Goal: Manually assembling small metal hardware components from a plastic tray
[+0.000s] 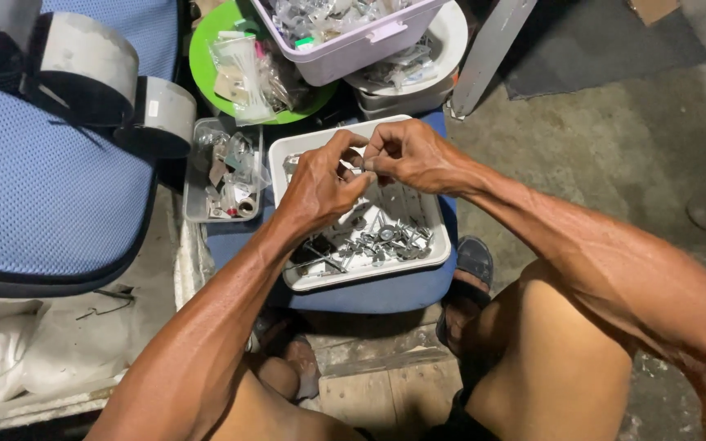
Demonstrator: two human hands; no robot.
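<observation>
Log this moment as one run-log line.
left hand: pinching small metal part | right hand: pinching same part | over white tray of screws

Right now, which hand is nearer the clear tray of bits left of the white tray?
Left. The left hand is over the white tray's left part, close to the clear tray; the right hand is farther right, fingertips meeting the left's.

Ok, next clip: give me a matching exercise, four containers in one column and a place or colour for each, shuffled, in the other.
Things:
1. white tray
2. lilac tub
3. green plate
4. clear box

Descriptions:
A. round, under clear bags of parts
B. at the top edge, filled with bagged parts
C. left of the tray, beside the blue chair
D. beneath both hands, holding loose metal screws

Pairs: 1-D, 2-B, 3-A, 4-C

The left hand and right hand pinch a small metal part together.
</observation>
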